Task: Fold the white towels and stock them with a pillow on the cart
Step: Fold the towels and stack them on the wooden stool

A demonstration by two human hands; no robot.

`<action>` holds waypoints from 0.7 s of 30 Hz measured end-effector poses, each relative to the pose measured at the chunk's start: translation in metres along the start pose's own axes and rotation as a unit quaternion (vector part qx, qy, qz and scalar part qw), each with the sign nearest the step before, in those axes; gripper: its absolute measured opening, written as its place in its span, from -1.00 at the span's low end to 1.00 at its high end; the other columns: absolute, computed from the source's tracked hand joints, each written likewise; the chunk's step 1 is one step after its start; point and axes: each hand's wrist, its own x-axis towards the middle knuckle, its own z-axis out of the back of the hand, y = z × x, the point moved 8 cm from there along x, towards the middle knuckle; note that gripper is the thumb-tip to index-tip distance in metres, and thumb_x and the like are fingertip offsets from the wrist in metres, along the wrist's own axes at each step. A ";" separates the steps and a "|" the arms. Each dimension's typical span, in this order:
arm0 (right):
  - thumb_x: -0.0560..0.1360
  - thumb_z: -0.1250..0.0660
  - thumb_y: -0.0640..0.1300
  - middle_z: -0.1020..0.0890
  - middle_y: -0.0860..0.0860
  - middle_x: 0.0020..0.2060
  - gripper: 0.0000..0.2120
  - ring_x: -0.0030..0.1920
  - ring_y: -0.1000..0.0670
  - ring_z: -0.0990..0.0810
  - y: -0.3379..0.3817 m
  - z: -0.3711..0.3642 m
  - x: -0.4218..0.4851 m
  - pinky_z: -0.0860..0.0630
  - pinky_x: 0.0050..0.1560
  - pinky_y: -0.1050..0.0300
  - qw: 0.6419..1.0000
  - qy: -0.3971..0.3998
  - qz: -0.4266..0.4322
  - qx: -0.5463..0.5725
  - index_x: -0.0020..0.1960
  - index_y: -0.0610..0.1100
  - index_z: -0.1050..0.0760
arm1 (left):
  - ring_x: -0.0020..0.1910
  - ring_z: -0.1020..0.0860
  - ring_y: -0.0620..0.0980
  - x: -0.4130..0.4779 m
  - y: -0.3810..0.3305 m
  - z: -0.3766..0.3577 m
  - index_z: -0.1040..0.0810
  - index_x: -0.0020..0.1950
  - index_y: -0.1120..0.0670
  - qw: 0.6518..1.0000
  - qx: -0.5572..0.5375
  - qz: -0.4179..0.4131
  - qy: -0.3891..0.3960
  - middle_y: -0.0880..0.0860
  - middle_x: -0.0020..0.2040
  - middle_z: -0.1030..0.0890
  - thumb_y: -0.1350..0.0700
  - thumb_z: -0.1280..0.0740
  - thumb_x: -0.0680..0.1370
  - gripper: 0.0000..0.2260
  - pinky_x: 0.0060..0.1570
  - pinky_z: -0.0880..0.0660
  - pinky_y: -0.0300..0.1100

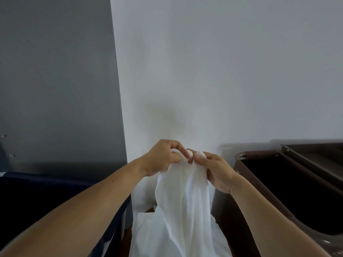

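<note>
both hands pinch the top edge of a white towel, held up before a white wall.

the left hand [163,156] and right hand [213,169] sit close together, fingers curled tight on the white towel [181,201], which hangs down in loose folds between a dark blue bin [37,197] at left and a brown-rimmed bin [259,175] at right.

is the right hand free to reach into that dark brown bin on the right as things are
Probably not yet. The right hand pinches the top edge of the white towel, as does the left hand. The brown bin sits open just beside it, with nothing between, so letting go would clear the way.
</note>
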 end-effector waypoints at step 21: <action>0.48 -0.44 -0.03 -0.68 -0.09 -0.12 -0.88 -0.08 -0.08 -0.65 -0.069 -0.045 -0.033 -0.54 0.18 -0.17 0.981 0.080 -0.118 -0.135 -0.15 -0.07 -0.69 | 0.16 -0.62 0.18 -0.073 0.112 -0.036 -0.57 0.26 0.18 0.952 -0.140 0.262 0.076 0.19 0.16 -0.65 0.09 -0.28 0.62 -0.73 0.25 -0.51 0.17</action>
